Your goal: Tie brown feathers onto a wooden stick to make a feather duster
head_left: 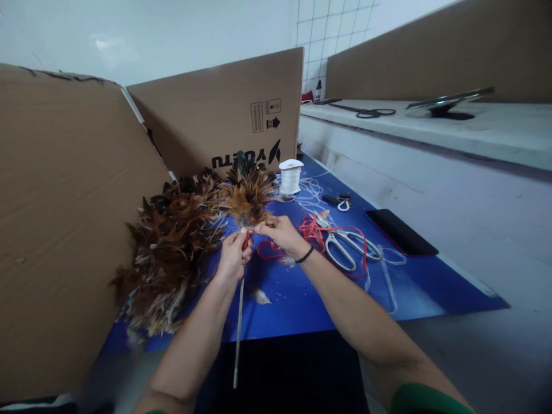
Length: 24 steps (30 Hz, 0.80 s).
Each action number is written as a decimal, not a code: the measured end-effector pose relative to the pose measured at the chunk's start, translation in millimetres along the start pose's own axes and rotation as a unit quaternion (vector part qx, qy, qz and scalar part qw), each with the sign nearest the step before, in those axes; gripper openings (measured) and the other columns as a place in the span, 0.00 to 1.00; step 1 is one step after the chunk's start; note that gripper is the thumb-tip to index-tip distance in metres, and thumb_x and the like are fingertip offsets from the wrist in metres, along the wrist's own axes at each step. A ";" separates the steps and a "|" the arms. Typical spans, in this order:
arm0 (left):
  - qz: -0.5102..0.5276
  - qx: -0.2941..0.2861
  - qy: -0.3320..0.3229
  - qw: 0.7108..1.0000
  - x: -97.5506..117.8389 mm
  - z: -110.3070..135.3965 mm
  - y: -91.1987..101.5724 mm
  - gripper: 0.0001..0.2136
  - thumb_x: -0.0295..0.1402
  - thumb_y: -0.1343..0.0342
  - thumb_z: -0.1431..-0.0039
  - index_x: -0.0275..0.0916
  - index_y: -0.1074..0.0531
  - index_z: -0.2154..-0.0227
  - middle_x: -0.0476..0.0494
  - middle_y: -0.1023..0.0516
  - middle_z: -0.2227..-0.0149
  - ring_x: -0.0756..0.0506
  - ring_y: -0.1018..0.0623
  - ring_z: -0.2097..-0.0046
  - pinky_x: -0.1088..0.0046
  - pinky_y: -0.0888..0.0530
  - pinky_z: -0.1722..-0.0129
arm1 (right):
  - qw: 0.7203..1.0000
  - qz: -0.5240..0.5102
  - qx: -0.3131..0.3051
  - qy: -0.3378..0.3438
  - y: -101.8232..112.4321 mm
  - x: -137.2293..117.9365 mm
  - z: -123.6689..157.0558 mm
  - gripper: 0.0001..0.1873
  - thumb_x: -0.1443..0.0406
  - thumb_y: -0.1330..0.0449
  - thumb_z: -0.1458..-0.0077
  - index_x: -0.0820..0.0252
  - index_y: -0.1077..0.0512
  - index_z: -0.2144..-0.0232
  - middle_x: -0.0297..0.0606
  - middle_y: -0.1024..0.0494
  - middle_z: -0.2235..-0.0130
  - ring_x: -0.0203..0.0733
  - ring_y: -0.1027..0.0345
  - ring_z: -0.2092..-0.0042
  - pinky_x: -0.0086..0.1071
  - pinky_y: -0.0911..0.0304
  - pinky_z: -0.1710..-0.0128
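Observation:
My left hand (233, 254) is closed around the stick of a feather duster (245, 198), just below its brown and dark feathers. The thin pale handle (238, 336) runs down from my fist past the table's front edge. Red ribbon (247, 240) shows at the left fingers, where the stick meets the feathers. My right hand (282, 233) pinches the ribbon close to the left fingertips, pulling a short length between the two hands. More red ribbon (311, 229) lies loosely tangled to the right, partly over large silver-handled scissors (345, 247).
A big heap of brown feathers (172, 247) lies on the left of the blue table (280, 322), against cardboard panels (207, 115). Farther back are a white ribbon spool (290, 177) and small black-handled snips (336, 200). A black phone (401, 232) rests at the right edge, beside a white ledge.

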<state>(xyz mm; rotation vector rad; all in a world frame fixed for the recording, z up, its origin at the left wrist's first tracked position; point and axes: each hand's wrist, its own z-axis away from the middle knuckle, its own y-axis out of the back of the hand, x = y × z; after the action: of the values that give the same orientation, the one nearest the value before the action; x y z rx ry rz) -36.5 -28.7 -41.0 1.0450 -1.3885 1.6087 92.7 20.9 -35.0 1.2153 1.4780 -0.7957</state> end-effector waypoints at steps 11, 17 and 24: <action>0.068 -0.050 0.055 0.995 1.0 0.7 0.6 0.17 0.39 0.36 0.57 0.35 0.38 0.73 0.54 0.35 0.81 0.62 0.47 0.86 0.85 0.59 0.88 | 0.980 -0.102 -0.063 -0.159 0.6 -2.0 1.2 0.11 0.64 0.40 0.61 0.61 0.38 0.85 0.22 0.49 0.86 0.24 0.62 0.84 0.24 0.67 0.86; 0.058 -0.052 0.040 0.996 2.4 1.2 1.0 0.19 0.39 0.35 0.58 0.36 0.40 0.74 0.55 0.35 0.81 0.62 0.46 0.86 0.86 0.58 0.88 | 0.987 -0.094 -0.040 -0.127 -0.1 2.9 0.4 0.12 0.63 0.39 0.61 0.60 0.40 0.82 0.23 0.46 0.84 0.25 0.58 0.83 0.24 0.65 0.86; 0.056 -0.086 0.046 0.994 1.5 -2.4 5.7 0.16 0.40 0.38 0.53 0.33 0.35 0.70 0.51 0.32 0.79 0.61 0.44 0.86 0.86 0.54 0.90 | 0.994 -0.073 -0.055 -0.053 -0.7 3.3 -0.1 0.17 0.56 0.37 0.60 0.66 0.31 0.76 0.27 0.38 0.80 0.25 0.54 0.79 0.24 0.58 0.81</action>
<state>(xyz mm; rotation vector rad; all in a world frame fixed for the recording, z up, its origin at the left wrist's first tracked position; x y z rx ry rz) -42.5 -27.0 -41.9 0.7954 -1.5165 1.5631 92.2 21.7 -38.2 0.9762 1.5156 -0.8527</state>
